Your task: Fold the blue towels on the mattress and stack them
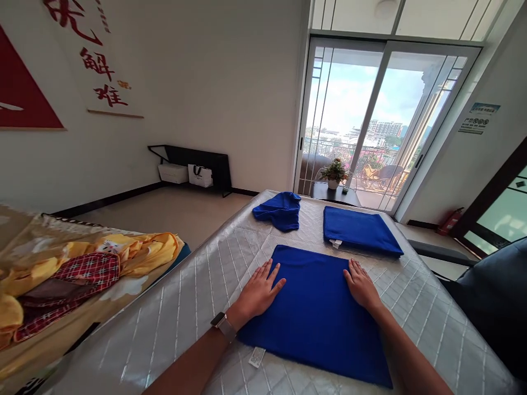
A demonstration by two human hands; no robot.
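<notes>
A flat blue cloth (pixel 315 312), roughly square, lies on the silvery quilted mattress (pixel 193 307), with a white label sticking out at its near left corner. My left hand (pixel 260 288) rests on its left edge, fingers spread, a watch on the wrist. On the right edge, my right hand (pixel 361 282) lies flat with fingers stretched out. Beyond the right hand is a folded blue cloth (pixel 362 230) with a small white tag. A crumpled blue cloth (pixel 280 211) sits at the mattress's far end.
Yellow clothing (pixel 148 252) and a red plaid cloth (pixel 90 271) lie on bedding at the left. A black low shelf (pixel 201 159) stands by the wall. A potted plant (pixel 334 171) is near the sliding glass doors. A dark chair (pixel 494 296) borders the mattress on the right.
</notes>
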